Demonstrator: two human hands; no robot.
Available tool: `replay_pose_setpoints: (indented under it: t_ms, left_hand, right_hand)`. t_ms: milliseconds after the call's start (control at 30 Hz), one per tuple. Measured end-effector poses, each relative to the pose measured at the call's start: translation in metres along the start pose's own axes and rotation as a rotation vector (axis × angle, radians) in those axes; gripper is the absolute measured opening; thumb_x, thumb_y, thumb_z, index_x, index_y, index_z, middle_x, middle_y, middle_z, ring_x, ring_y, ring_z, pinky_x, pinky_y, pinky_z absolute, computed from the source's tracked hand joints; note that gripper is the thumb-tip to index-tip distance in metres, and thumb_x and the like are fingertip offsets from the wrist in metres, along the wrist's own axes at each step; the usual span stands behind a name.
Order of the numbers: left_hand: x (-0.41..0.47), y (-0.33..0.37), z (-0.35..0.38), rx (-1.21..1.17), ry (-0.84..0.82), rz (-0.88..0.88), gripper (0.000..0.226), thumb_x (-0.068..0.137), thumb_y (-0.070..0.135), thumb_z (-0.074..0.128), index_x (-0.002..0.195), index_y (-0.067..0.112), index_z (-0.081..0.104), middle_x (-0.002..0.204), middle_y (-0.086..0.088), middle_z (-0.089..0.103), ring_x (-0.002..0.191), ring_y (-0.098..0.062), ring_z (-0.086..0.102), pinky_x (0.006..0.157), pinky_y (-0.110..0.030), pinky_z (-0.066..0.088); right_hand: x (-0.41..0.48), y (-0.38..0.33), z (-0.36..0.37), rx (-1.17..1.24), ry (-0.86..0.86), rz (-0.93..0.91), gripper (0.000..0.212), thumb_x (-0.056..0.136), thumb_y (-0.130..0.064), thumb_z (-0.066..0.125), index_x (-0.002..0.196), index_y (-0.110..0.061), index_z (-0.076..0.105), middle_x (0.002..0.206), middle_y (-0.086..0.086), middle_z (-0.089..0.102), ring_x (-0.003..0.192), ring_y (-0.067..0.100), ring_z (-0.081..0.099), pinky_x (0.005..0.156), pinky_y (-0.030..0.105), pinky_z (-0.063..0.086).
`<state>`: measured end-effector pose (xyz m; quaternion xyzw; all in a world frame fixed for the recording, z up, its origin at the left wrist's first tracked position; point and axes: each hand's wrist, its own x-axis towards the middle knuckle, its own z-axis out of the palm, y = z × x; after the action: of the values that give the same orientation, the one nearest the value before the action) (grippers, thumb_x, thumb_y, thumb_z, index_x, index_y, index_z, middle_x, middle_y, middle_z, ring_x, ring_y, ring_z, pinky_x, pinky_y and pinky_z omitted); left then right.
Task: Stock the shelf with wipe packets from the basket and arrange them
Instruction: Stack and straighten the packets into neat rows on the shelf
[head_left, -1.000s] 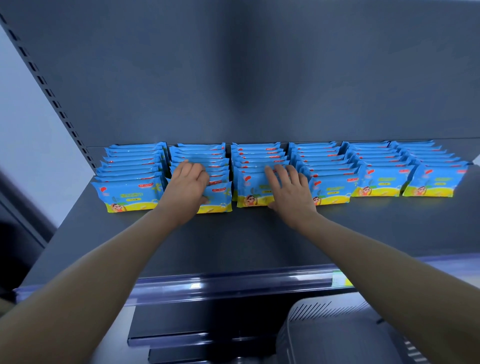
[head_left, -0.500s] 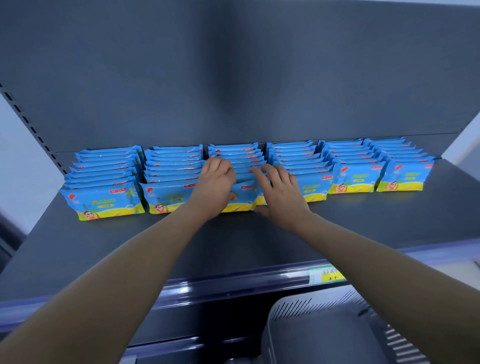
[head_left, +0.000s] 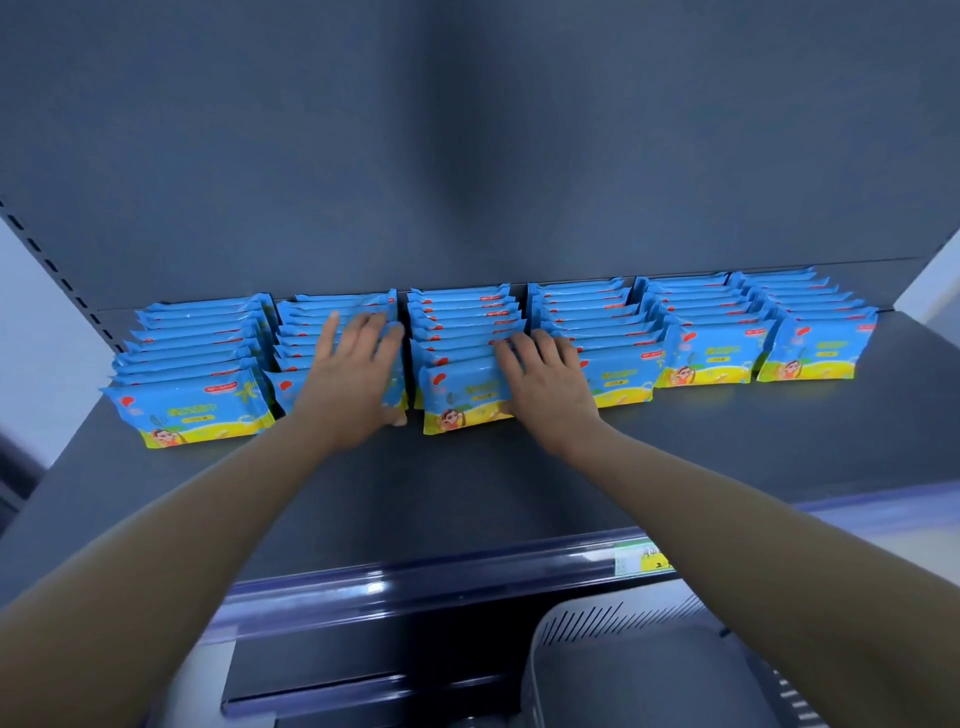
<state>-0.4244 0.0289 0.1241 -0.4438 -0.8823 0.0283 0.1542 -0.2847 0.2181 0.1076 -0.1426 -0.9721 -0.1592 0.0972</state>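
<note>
Six rows of blue and yellow wipe packets stand side by side at the back of the dark grey shelf. My left hand lies flat on the second row of packets from the left, fingers straight and spread, thumb down at the row's front. My right hand rests with straight fingers where the third row meets the fourth row. The third row's front packet shows between my hands. The first row and the two right rows are untouched.
A grey plastic basket sits below the shelf's front edge at the lower right. A clear price rail with a yellow-green label runs along that edge. The shelf's back panel rises behind the rows, with a slotted upright at the left.
My left hand has shifted left off the third row onto the second row, uncovering the third row's front packet. My right hand stays at the third and fourth rows. The view has swung slightly.
</note>
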Motion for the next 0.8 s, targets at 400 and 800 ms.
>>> replay_pose_setpoints:
  t_ms: [400,800]
  left_hand:
    - [-0.005,0.012,0.004,-0.152,-0.028,0.019,0.094,0.08,0.066,0.048,0.149,0.017,0.006,0.156,-0.002,0.009,0.145,-0.021,0.002,0.116,-0.041,-0.009]
    - [0.015,0.041,0.006,-0.108,0.018,0.1,0.086,0.084,0.056,0.052,0.147,0.011,0.014,0.152,-0.004,0.021,0.143,-0.021,0.011,0.116,-0.042,-0.007]
  right_hand:
    - [-0.003,-0.005,0.001,-0.055,0.074,0.042,0.063,0.084,-0.03,0.063,0.136,-0.007,0.036,0.134,0.011,0.045,0.117,0.031,0.047,0.107,0.046,0.031]
    - [-0.014,0.035,-0.014,0.113,0.074,-0.06,0.07,0.08,-0.037,0.066,0.139,-0.01,0.04,0.14,0.008,0.043,0.132,0.028,0.036,0.108,0.043,0.023]
